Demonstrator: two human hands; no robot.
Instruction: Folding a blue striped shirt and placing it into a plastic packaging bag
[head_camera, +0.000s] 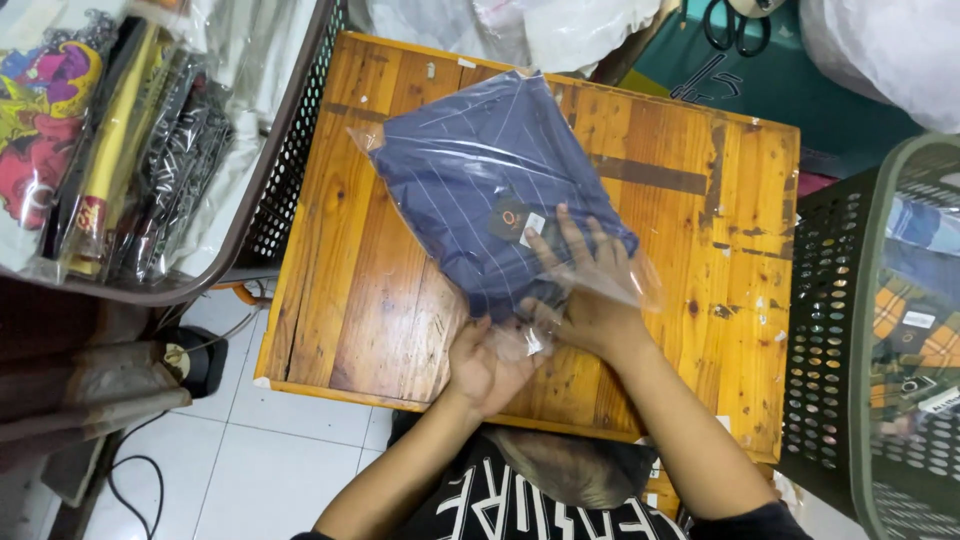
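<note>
A folded navy pinstriped garment (470, 190) lies in a clear plastic bag (620, 280) on a small wooden table (370, 290). My right hand (585, 290) is inside the bag's open end, fingers spread flat on the garment near its dark tag (510, 218). My left hand (485, 362) pinches the bag's open edge at the near side, just below the garment.
A dark mesh basket (290, 150) with several bagged printed garments stands at the left. A green perforated basket (860, 330) with packed clothes stands at the right. Scissors (735, 25) lie on a teal surface at the back. White tiles and cables show at bottom left.
</note>
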